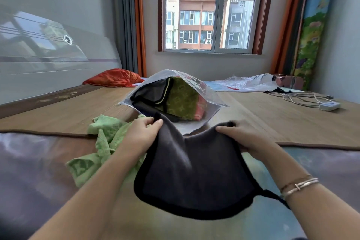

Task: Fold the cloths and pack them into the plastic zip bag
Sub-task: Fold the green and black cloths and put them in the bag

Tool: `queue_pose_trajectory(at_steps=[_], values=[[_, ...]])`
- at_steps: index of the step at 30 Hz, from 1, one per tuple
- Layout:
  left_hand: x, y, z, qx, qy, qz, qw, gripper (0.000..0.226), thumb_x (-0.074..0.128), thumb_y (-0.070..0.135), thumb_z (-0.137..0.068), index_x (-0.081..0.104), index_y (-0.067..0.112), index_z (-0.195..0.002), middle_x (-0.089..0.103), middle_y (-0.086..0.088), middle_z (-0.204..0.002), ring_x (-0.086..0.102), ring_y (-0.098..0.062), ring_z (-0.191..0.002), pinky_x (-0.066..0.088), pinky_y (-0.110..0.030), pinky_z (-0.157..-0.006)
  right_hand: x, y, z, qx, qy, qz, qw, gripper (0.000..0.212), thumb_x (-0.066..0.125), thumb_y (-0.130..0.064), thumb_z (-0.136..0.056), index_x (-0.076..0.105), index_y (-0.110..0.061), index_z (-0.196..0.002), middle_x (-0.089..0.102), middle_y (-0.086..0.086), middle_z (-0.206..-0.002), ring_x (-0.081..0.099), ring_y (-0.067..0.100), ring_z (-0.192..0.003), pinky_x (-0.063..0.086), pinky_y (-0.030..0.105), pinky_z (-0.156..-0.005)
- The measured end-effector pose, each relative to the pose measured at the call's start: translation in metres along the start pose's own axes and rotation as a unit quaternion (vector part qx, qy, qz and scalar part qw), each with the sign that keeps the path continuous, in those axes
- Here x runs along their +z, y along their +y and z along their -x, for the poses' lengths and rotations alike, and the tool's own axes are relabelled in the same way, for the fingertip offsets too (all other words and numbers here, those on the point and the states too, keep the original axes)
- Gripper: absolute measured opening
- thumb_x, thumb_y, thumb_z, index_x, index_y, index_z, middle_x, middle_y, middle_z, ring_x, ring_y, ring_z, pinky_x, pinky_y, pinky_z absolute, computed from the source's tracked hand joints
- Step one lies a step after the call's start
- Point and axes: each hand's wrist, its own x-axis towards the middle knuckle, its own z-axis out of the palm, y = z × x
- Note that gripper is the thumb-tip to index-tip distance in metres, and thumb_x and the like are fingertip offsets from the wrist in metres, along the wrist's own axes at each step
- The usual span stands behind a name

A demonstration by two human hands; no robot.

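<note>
Grey cloth with a black sewn border is held up over the near edge of the bed, between both hands. Left hand: fingers curled, thumb on top, pinching the cloth's far-left corner. Right hand: fingers curled round the far-right corner, which bunches under the palm. The cloth sags between the two grips and hangs toward the camera; its lower edge curves round, and a black strip trails off under the right wrist. Bracelets sit on that wrist.

Green towel, crumpled and unfolded, lies just left of the grey cloth, partly under the left forearm, on the woven bed mat.

Plastic zip bag lies on the mat directly beyond the hands, mouth open toward the person. Inside it: a dark folded cloth on the left, an olive-green patterned one in the middle, a pink one at the right edge. How many pieces in all, cannot tell.

Further back: an orange pillow by the white headboard, a second clear plastic bag to the right, and a white cable with adapter near the right edge. Window behind, facing apartment buildings.
</note>
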Motion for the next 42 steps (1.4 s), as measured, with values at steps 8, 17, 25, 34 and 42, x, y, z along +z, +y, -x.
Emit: queue_pose_trajectory(at_steps=[8, 17, 25, 34, 42], values=[[0.035, 0.024, 0.014, -0.022, -0.06, 0.291, 0.954, 0.013, 0.054, 0.023, -0.098, 0.066, 0.019, -0.095, 0.071, 0.006, -0.079, 0.065, -0.007, -0.07, 0.053, -0.017, -0.059, 0.057, -0.044, 0.01, -0.117, -0.029, -0.238, 0.964, 0.01, 0.058, -0.019, -0.095, 0.054, -0.011, -0.091, 0.06, 0.006, -0.076, 0.06, 0.011, -0.051, 0.053, 0.027, -0.048], [0.011, 0.006, -0.003, -0.05, -0.094, 0.392, 0.914, 0.026, 0.049, -0.001, -0.095, 0.06, 0.01, -0.115, 0.069, -0.005, -0.086, 0.066, -0.017, -0.072, 0.055, -0.028, -0.063, 0.082, -0.037, -0.022, -0.2, -0.002, -0.209, 0.957, 0.022, 0.049, -0.003, -0.094, 0.067, -0.007, -0.106, 0.069, 0.007, -0.104, 0.062, 0.012, -0.095, 0.046, 0.012, -0.071], [-0.004, -0.001, -0.059, -0.061, -0.035, 0.393, 0.917, 0.025, 0.044, -0.008, -0.093, 0.061, 0.003, -0.107, 0.067, -0.014, -0.088, 0.066, -0.022, -0.073, 0.057, -0.031, -0.069, 0.098, -0.024, -0.084, -0.003, -0.232, -0.322, 0.918, 0.022, 0.059, -0.023, -0.094, 0.072, -0.007, -0.1, 0.071, 0.008, -0.092, 0.067, 0.018, -0.086, 0.053, 0.025, -0.075], [-0.025, -0.04, -0.162, 0.048, 0.161, -0.064, 0.984, 0.011, 0.068, 0.024, -0.086, 0.061, 0.018, -0.081, 0.067, 0.002, -0.076, 0.065, -0.017, -0.072, 0.052, -0.033, -0.069, 0.151, -0.088, -0.253, -0.341, 0.117, 0.301, 0.883, 0.039, 0.057, -0.018, -0.09, 0.045, -0.014, -0.127, 0.059, 0.01, -0.12, 0.055, 0.032, -0.112, 0.045, 0.04, -0.089], [-0.054, -0.078, -0.194, 0.024, 0.238, -0.242, 0.94, 0.034, 0.063, 0.04, -0.08, 0.039, 0.017, -0.089, 0.052, -0.002, -0.089, 0.054, -0.029, -0.076, 0.042, -0.039, -0.064, 0.193, -0.068, -0.304, -0.433, 0.262, 0.56, 0.656, 0.058, 0.087, -0.031, -0.061, 0.059, -0.006, -0.106, 0.062, 0.012, -0.098, 0.058, 0.031, -0.087, 0.046, 0.038, -0.075]])
